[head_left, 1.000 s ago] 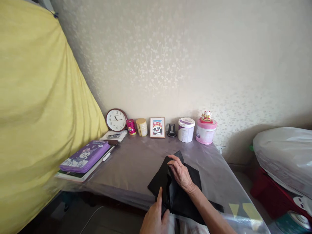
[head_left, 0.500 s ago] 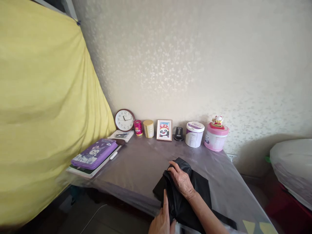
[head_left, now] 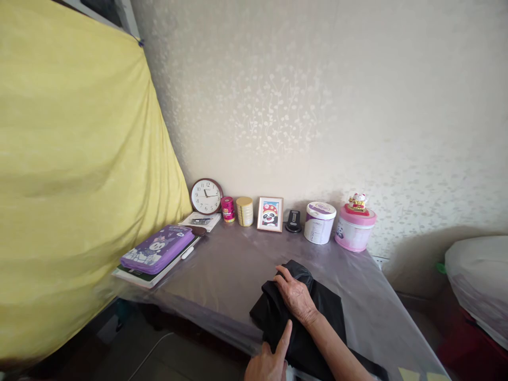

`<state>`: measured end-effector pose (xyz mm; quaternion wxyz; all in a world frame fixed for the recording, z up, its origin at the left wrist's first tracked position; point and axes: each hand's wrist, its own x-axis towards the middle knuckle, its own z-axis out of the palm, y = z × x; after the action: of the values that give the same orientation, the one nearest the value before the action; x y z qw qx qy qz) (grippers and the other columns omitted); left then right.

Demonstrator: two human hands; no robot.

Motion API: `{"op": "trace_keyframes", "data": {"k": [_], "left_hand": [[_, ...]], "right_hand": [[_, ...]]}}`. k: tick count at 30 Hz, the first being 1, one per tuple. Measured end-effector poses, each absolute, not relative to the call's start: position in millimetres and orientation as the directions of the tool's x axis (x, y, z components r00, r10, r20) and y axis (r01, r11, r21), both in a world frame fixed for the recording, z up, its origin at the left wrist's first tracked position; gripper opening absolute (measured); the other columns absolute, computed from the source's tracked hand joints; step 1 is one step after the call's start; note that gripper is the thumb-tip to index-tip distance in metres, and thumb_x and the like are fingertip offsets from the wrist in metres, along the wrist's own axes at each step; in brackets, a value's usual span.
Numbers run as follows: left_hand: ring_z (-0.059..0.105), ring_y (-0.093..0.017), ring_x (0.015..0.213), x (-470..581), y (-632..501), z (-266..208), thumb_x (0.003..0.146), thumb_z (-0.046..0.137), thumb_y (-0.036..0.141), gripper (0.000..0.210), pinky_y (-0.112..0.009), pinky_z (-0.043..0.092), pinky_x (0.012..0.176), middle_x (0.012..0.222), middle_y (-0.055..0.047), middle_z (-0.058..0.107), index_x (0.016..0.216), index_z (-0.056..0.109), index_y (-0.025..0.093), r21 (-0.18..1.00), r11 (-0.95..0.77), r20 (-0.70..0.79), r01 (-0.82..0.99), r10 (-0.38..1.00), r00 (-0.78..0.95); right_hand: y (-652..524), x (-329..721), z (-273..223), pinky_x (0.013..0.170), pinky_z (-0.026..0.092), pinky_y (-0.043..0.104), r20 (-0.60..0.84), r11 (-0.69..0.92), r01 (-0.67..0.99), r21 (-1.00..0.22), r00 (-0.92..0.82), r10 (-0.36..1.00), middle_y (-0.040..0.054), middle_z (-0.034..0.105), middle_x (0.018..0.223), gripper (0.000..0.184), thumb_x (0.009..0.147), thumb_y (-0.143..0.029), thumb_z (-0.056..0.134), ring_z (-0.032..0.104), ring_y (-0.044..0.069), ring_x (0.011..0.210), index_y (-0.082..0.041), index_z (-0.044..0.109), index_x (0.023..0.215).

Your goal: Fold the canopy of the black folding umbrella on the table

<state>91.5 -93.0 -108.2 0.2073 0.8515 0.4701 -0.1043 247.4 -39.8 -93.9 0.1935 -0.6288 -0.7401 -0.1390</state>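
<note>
A piece of black, slightly shiny fabric point(head_left: 321, 323) lies bunched and partly folded at the table's near edge. Over its raised fold, my right hand point(head_left: 296, 297) has its fingers curled and holds the cloth from above. My left hand point(head_left: 270, 360) is lower down, at the near side of the fabric. Its index finger stretches along the cloth while the other fingers are bent, closed at the fabric's near part; the thumb is mostly hidden. A dark strip of the fabric trails right, beyond my right forearm.
Along the wall stand a clock point(head_left: 207, 196), a pink can point(head_left: 227, 209), a yellow-lidded jar point(head_left: 245, 211), a picture frame point(head_left: 270, 214), a black device point(head_left: 293, 221) and two tubs, one white point(head_left: 319, 225), one pink point(head_left: 353, 230). A purple case point(head_left: 159, 248) lies on books at left.
My left index finger has moved right and lies across the fabric, whose near fold looks flatter. My right hand stays on the cloth. The view has shifted slightly.
</note>
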Motion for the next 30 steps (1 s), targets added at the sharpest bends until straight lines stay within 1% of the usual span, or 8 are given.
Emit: {"op": "trace_keyframes", "data": {"k": [6,10,16,18,21,25,28,30], "left_hand": [[0.064,-0.034,0.089,91,-93,-111,0.081,0.042,0.015,0.075,-0.042,0.049,0.074,0.107,-0.015,0.06,0.141,0.002,0.032,0.301,-0.411,-0.37,0.86,0.781,0.503],[0.064,-0.032,0.091,90,-94,-112,0.082,0.041,0.016,0.073,-0.04,0.048,0.076,0.109,-0.014,0.059,0.142,0.003,0.03,0.336,-0.377,-0.386,0.863,0.781,0.491],[0.063,-0.027,0.095,86,-96,-113,0.083,0.039,0.019,0.064,-0.033,0.046,0.079,0.114,-0.013,0.058,0.143,0.017,0.027,0.406,-0.36,-0.362,0.84,0.781,0.509],[0.063,-0.028,0.096,85,-96,-111,0.085,0.037,0.02,0.062,-0.034,0.047,0.079,0.116,-0.013,0.057,0.143,0.018,0.026,0.396,-0.371,-0.37,0.84,0.772,0.516],[0.063,-0.029,0.096,83,-96,-109,0.086,0.035,0.021,0.06,-0.036,0.047,0.079,0.117,-0.015,0.057,0.143,0.018,0.024,0.382,-0.381,-0.386,0.842,0.762,0.52],[0.06,-0.025,0.104,77,-98,-105,0.087,0.034,0.024,0.057,-0.032,0.045,0.086,0.121,-0.013,0.056,0.142,0.022,0.02,0.444,-0.393,-0.336,0.805,0.76,0.556],[0.057,-0.022,0.107,73,-100,-103,0.088,0.032,0.026,0.055,-0.028,0.043,0.088,0.122,-0.013,0.056,0.141,0.024,0.016,0.489,-0.415,-0.29,0.768,0.753,0.591],[0.057,-0.021,0.107,71,-101,-102,0.088,0.031,0.026,0.054,-0.028,0.042,0.088,0.122,-0.012,0.057,0.141,0.025,0.016,0.486,-0.422,-0.274,0.765,0.757,0.592]], "right_hand": [[-38,246,-92,0.061,0.054,0.024,0.443,0.178,0.983,-0.056,-0.135,0.886,0.0096,0.05,0.128,0.025,0.092,-0.013,0.034,0.066,0.015,0.076,-0.021,0.057,0.098],[-39,247,-91,0.063,0.054,0.024,0.424,0.183,0.981,-0.063,-0.139,0.895,0.0083,0.051,0.127,0.025,0.092,-0.013,0.034,0.066,0.014,0.075,-0.022,0.057,0.099],[-40,247,-91,0.067,0.055,0.025,0.441,0.205,0.974,-0.096,-0.143,0.886,0.0084,0.052,0.125,0.025,0.093,-0.017,0.032,0.066,0.014,0.077,-0.021,0.056,0.1],[-39,247,-91,0.069,0.055,0.027,0.465,0.214,0.967,-0.136,-0.129,0.876,0.0093,0.053,0.123,0.025,0.094,-0.019,0.031,0.065,0.015,0.08,-0.021,0.055,0.103],[-44,248,-87,0.076,0.054,0.028,0.519,0.254,0.935,-0.248,-0.093,0.85,0.0091,0.055,0.116,0.024,0.095,-0.023,0.031,0.064,0.015,0.085,-0.021,0.052,0.106],[-72,249,-82,0.083,0.05,0.028,0.538,0.348,0.857,-0.379,-0.102,0.837,0.0065,0.058,0.104,0.019,0.094,-0.024,0.036,0.06,0.015,0.092,-0.021,0.054,0.097],[-98,247,-84,0.087,0.048,0.032,0.512,0.368,0.843,-0.391,-0.133,0.848,0.0067,0.059,0.103,0.016,0.092,-0.021,0.041,0.057,0.016,0.096,-0.021,0.056,0.094],[-110,243,-87,0.095,0.043,0.039,0.49,0.372,0.85,-0.372,-0.16,0.857,0.0075,0.059,0.107,0.014,0.09,-0.02,0.044,0.055,0.019,0.103,-0.021,0.057,0.095]]}}
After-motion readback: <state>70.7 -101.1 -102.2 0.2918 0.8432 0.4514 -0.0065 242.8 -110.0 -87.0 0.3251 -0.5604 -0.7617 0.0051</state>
